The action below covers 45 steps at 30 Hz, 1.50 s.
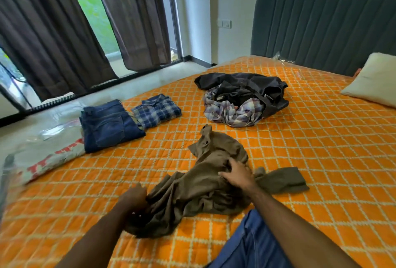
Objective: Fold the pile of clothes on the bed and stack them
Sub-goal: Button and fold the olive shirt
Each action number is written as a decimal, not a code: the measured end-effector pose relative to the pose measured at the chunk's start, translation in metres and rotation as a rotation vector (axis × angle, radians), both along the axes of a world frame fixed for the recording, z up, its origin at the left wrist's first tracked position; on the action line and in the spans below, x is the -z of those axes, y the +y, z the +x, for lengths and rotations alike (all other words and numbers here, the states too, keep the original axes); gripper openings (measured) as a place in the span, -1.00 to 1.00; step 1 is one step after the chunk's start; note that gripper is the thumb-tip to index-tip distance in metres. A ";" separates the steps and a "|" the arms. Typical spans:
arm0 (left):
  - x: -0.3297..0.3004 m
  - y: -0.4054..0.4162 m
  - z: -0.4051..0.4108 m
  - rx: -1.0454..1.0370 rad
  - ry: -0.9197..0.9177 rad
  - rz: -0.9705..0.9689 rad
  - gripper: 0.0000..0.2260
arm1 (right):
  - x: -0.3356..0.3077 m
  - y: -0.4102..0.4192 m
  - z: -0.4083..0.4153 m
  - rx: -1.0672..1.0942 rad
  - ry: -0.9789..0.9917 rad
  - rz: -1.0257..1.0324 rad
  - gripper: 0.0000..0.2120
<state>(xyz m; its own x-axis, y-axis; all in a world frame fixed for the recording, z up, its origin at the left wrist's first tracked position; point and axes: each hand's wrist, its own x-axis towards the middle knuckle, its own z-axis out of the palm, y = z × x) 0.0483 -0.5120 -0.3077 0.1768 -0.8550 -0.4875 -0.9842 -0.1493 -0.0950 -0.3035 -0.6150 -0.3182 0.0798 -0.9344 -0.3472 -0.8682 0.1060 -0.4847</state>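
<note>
Bed point(321, 160), orange quilt with a white lattice pattern, carries every item. At 12 o'clock from the hands: unfolded pile point(242, 98), a dark garment bunched over a pale checked one. At 10 o'clock: folded blue jeans point(109, 125) and, just beside them toward the pile, a folded blue plaid shirt point(156, 110). At 9 o'clock, at the bed's edge: a clear plastic package point(47, 156) with red print. At 2 o'clock: a cream pillow point(372, 79) before the grey padded headboard point(321, 23). Brown curtains point(53, 32) hang at 11 o'clock.

Olive-brown garment point(203, 180), crumpled, lies nearest, apart from the pile. Right hand point(236, 174) lies palm down on its middle, fingers bent into the cloth, apparently bunching it. Left hand point(134, 200), blurred, grips the near left edge, fingers curled round a fold.
</note>
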 end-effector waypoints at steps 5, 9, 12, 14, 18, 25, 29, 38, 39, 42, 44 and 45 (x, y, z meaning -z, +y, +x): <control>-0.036 0.009 -0.010 -0.144 0.715 -0.166 -0.63 | -0.004 0.031 0.055 -0.009 -0.327 -0.110 -0.86; -0.055 0.026 -0.023 -0.196 1.136 -0.070 -0.22 | -0.021 0.060 0.109 0.103 -0.881 0.031 -0.82; -0.053 0.030 -0.016 -0.141 0.905 -0.299 -0.32 | -0.046 0.060 0.139 0.191 -1.110 0.133 -0.89; -0.058 0.027 -0.003 -0.217 0.991 -0.448 -0.63 | -0.070 0.048 0.143 0.172 -1.127 0.194 -0.92; -0.099 0.024 0.019 -0.404 1.294 -0.655 -0.79 | -0.109 0.014 0.128 -0.071 -0.961 0.181 -0.54; -0.153 0.021 0.070 -0.569 1.810 -0.915 -0.74 | -0.112 -0.022 0.104 -0.542 -0.096 -0.056 -0.95; -0.165 0.031 0.036 -0.461 1.885 -0.538 -0.72 | -0.121 0.002 0.133 -0.489 -0.124 -0.046 -0.88; -0.146 0.019 -0.017 0.059 1.160 -0.248 -0.45 | -0.135 0.030 0.190 -0.281 -0.660 0.325 -0.71; -0.147 0.018 -0.011 0.021 1.117 -0.287 -0.41 | -0.131 0.028 0.190 -0.248 -0.729 0.272 -0.77; -0.152 0.023 0.002 -0.066 1.129 -0.520 -0.71 | -0.142 0.019 0.185 -0.147 -0.939 0.137 -0.74; -0.149 0.020 0.016 -0.101 1.078 -0.779 -0.90 | -0.161 0.013 0.181 -0.258 -0.986 0.149 -0.68; -0.149 0.018 0.022 -0.108 1.059 -0.878 -0.81 | -0.177 0.013 0.180 -0.341 -0.991 0.195 -0.66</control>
